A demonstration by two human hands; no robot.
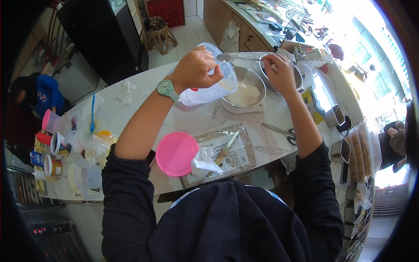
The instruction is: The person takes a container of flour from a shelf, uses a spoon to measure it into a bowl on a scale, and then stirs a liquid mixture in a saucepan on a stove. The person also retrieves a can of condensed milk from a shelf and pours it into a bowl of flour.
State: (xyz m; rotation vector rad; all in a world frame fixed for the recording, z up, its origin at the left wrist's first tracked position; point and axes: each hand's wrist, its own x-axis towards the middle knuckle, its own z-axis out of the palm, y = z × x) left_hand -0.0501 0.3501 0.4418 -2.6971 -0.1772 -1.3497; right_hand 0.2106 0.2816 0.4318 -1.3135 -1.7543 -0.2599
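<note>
My left hand is closed on a clear plastic tub of white powder, held tilted. My right hand grips a metal spoon by its handle, its head over the tub's upper rim. Beside the tub, a steel bowl holds pale flour on a white scale. A second steel bowl is behind my right hand, its contents hidden. Nearer me are a pink lid, crumpled white paper, a printed package and a long thin utensil lying on it.
The marble counter also carries scissors, a yellow box, metal tins, a pastry container, and several tubs and bags at left. A person in blue is at left, another person at right.
</note>
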